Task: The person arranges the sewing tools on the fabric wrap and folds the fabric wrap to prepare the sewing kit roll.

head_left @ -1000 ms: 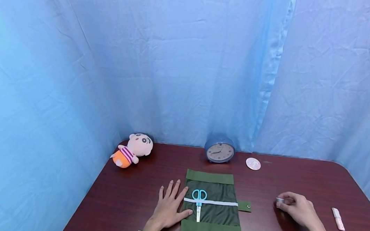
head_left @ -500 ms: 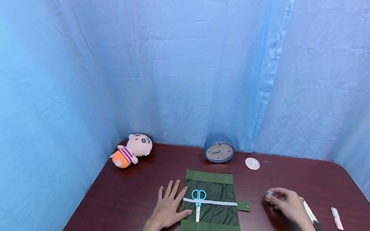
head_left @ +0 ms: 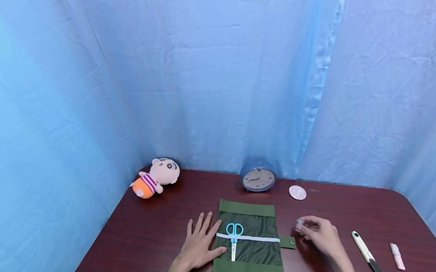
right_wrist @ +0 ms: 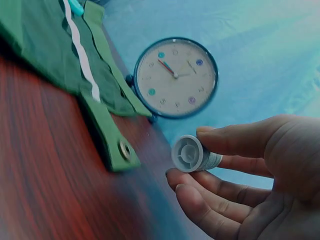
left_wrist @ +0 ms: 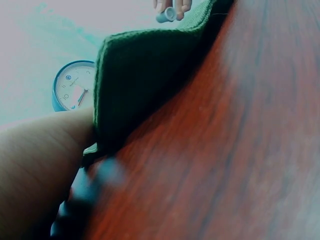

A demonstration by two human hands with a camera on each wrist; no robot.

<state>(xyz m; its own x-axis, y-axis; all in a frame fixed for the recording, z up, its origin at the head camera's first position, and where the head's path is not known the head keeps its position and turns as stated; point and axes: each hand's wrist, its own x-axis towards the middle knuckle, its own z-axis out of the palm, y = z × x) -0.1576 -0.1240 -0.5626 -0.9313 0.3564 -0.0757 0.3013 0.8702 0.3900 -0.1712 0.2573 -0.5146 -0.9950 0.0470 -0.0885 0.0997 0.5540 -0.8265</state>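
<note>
My right hand [head_left: 321, 236] pinches a small spool of grey thread [right_wrist: 195, 154] between thumb and fingers, just right of the snap tab on a green cloth roll-up pouch [head_left: 248, 271]. The right wrist view shows the spool's white plastic end facing the camera. The pouch lies unrolled, with a white elastic band across its dark inner panel. Under that band sit blue-handled scissors [head_left: 234, 229], blades toward the person. My left hand [head_left: 199, 244] lies flat with spread fingers, its thumb and index fingertip on the pouch's left edge.
A white-and-black craft knife or seam tool [head_left: 367, 254] and a pink-and-white stick [head_left: 397, 256] lie at the right. Behind the pouch stand a blue alarm clock [head_left: 259, 179] and a round pinkish disc [head_left: 297, 192]. A plush doll [head_left: 156, 178] lies at the back left.
My right hand has carried the spool leftward across the table toward the pouch's tab, uncovering the white-and-black tool. The left hand has stayed in place.
</note>
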